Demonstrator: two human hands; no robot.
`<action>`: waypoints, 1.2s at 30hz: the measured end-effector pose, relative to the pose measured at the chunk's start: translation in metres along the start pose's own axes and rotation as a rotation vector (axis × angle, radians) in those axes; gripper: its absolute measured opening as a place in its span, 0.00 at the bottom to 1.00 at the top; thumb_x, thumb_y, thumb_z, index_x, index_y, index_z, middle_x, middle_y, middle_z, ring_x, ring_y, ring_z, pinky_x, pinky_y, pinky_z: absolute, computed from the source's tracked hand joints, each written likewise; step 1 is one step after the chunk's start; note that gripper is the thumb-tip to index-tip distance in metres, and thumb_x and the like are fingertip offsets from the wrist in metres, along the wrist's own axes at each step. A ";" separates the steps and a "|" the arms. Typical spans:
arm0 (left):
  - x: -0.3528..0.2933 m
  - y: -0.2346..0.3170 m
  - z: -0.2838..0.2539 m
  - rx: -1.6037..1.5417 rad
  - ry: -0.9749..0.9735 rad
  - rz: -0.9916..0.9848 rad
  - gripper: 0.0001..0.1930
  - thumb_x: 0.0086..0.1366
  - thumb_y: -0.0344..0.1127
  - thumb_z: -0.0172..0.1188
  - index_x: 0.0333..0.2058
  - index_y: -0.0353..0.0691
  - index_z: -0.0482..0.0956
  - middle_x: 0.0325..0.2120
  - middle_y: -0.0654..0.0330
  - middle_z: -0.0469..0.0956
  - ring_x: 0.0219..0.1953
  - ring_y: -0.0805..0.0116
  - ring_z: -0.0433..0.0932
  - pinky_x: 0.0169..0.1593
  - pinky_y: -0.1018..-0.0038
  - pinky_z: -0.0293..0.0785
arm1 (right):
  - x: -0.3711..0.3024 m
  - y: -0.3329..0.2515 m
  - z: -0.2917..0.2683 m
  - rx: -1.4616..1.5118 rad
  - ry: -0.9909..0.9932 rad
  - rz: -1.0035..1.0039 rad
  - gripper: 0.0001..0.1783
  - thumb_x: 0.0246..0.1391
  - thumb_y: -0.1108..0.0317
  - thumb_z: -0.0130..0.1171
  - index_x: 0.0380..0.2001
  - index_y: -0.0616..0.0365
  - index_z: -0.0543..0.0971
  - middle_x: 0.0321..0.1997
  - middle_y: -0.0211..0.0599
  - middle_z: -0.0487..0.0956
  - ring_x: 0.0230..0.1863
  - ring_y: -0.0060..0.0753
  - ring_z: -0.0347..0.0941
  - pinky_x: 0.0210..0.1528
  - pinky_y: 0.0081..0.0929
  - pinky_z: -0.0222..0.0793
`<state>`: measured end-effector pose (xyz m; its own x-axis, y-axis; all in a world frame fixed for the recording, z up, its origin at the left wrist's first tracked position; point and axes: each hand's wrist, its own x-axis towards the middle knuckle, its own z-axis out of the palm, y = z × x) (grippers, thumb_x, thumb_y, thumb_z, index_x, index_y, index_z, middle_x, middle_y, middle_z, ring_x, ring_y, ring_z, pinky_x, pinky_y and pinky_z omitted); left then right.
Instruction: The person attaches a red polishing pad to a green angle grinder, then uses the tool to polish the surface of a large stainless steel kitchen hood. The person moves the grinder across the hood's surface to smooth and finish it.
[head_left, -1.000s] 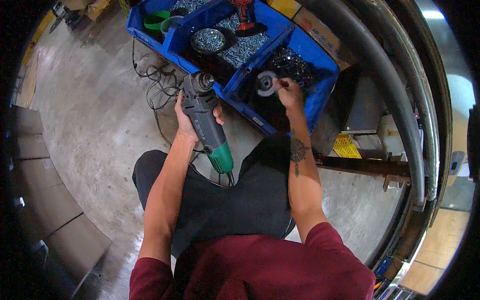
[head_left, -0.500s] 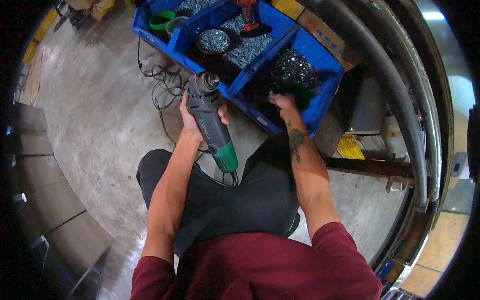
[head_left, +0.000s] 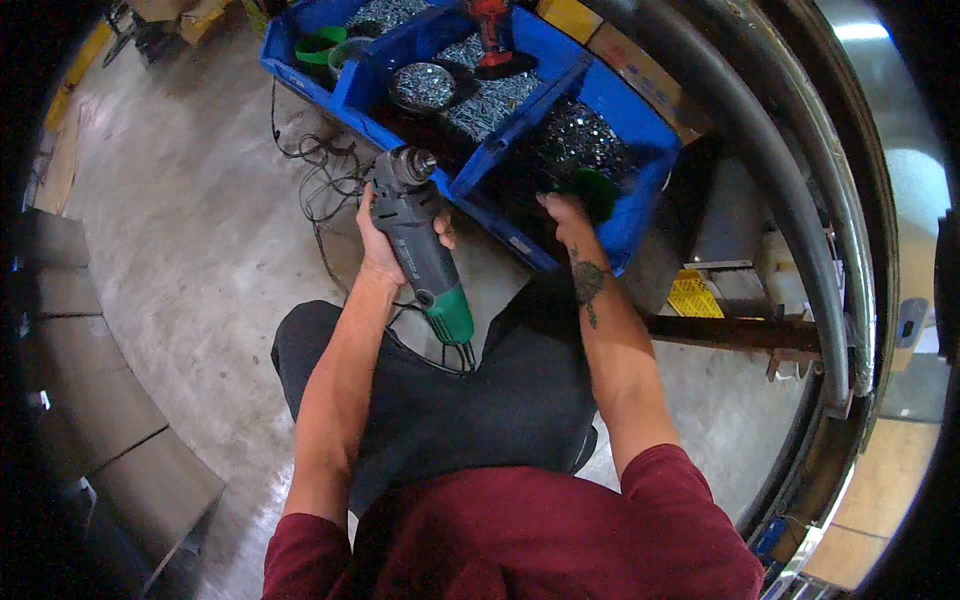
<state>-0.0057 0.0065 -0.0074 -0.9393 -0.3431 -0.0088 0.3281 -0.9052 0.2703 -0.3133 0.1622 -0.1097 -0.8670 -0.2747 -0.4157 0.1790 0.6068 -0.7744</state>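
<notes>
Two hands (head_left: 379, 252), one grinder (head_left: 425, 245), one drill (head_left: 491, 32), three bins (head_left: 647, 195)

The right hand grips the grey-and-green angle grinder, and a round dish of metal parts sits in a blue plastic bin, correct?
No: the head view shows the left hand gripping the angle grinder; the dish sits in the bin.

A grey concrete floor (head_left: 200, 250), patched with pale glare (head_left: 265, 500), stretches out. Brown cardboard boxes (head_left: 85, 390) line the left; a thick dark-grey tube (head_left: 765, 130) and a silvery pipe (head_left: 835, 180) run down the right.
</notes>
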 end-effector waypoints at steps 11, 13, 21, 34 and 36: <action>0.001 0.010 -0.003 0.006 0.126 0.143 0.46 0.71 0.81 0.31 0.50 0.40 0.77 0.32 0.48 0.79 0.34 0.48 0.80 0.44 0.52 0.79 | -0.044 -0.027 -0.084 -1.398 -0.362 -0.639 0.16 0.51 0.68 0.68 0.44 0.58 0.89 0.50 0.57 0.88 0.52 0.61 0.86 0.55 0.54 0.83; 0.002 0.011 -0.003 -0.033 0.080 0.160 0.46 0.72 0.80 0.28 0.49 0.39 0.78 0.32 0.47 0.80 0.34 0.48 0.81 0.44 0.52 0.81 | -0.043 -0.020 -0.082 -1.495 -0.400 -0.641 0.16 0.51 0.68 0.69 0.44 0.57 0.89 0.48 0.55 0.89 0.50 0.59 0.87 0.53 0.54 0.84; 0.003 0.008 -0.006 -0.054 0.079 0.145 0.45 0.73 0.79 0.28 0.49 0.41 0.78 0.32 0.46 0.80 0.34 0.48 0.80 0.43 0.51 0.80 | -0.024 -0.004 -0.085 -1.520 -0.421 -0.860 0.24 0.54 0.74 0.61 0.56 0.51 0.86 0.52 0.58 0.85 0.48 0.62 0.86 0.49 0.56 0.84; 0.005 0.008 -0.006 -0.059 0.111 0.113 0.45 0.72 0.79 0.32 0.49 0.41 0.79 0.31 0.47 0.79 0.33 0.47 0.79 0.43 0.51 0.79 | -0.052 -0.054 -0.115 -1.308 -0.330 -0.977 0.24 0.66 0.62 0.64 0.64 0.52 0.79 0.57 0.60 0.83 0.58 0.65 0.81 0.58 0.57 0.79; 0.005 0.007 -0.006 -0.031 0.140 0.116 0.43 0.70 0.81 0.38 0.51 0.42 0.77 0.32 0.49 0.78 0.33 0.49 0.77 0.43 0.51 0.77 | -0.060 -0.074 -0.121 -1.061 -0.299 -0.926 0.25 0.63 0.66 0.67 0.62 0.54 0.78 0.57 0.53 0.83 0.58 0.60 0.82 0.61 0.51 0.79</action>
<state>-0.0074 -0.0032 -0.0115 -0.8723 -0.4755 -0.1140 0.4385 -0.8639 0.2478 -0.3311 0.2240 0.0300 -0.3254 -0.9329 -0.1545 -0.9241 0.3483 -0.1573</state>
